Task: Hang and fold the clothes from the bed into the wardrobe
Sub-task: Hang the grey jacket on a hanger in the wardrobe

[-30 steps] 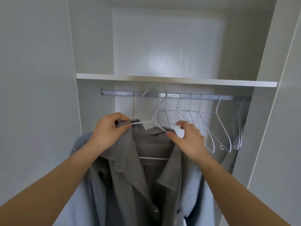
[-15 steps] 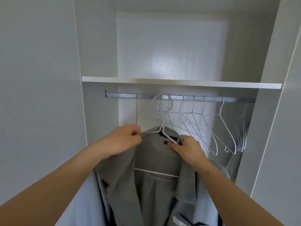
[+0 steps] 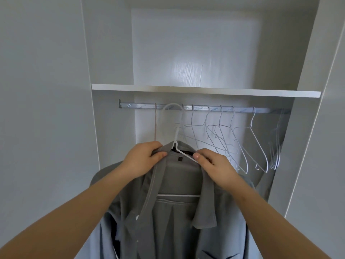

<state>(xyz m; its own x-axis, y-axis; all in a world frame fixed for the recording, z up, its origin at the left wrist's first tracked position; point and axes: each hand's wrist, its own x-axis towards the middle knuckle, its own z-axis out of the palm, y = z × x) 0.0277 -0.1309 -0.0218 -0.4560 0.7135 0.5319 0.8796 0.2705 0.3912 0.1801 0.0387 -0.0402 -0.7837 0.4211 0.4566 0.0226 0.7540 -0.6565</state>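
A grey collared shirt [image 3: 175, 212] hangs open-fronted on a white hanger [image 3: 175, 141] whose hook sits over the metal wardrobe rail [image 3: 201, 108]. My left hand [image 3: 141, 159] grips the left side of the collar. My right hand [image 3: 214, 165] pinches the right collar edge and the hanger's arm. The shirt's lower part runs out of the frame at the bottom.
Several empty white wire hangers [image 3: 242, 143] hang on the rail to the right of the shirt. A thin pinkish hanger [image 3: 155, 124] hangs just to its left. A white shelf [image 3: 205, 90] runs above the rail. White wardrobe side panels [image 3: 46, 109] close in both sides.
The shirt and hanger have gone up and the hook now sits over the rail. Both hands have stayed at the collar and shifted slightly.
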